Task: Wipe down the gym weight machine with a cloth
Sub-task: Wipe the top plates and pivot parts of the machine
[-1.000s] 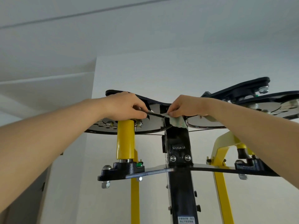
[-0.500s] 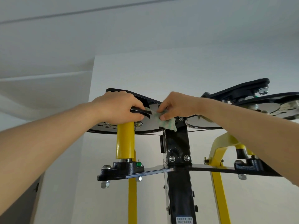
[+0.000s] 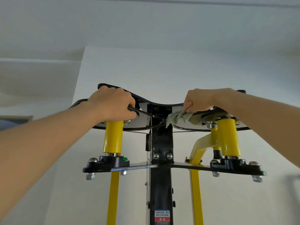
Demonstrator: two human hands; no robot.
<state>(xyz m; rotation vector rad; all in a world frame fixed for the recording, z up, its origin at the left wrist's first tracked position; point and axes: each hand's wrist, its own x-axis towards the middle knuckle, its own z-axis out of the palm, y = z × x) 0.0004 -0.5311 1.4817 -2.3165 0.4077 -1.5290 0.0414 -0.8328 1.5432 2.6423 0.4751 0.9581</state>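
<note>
left hand (image 3: 112,103): fingers curled round edge of top plate (image 3: 143,109), bracing
cloth (image 3: 177,119): bunched against plate, just right of weight machine (image 3: 161,181) column
right hand (image 3: 201,99): fingers clenched on cloth
step: wiping upper plate, probably mid-job
next: likely sweep rightward; keep cloth out of pulley gap

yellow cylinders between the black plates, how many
2. The left cylinder stands directly under the left hand; the right cylinder stands beyond the black post. None seem hidden.
</note>
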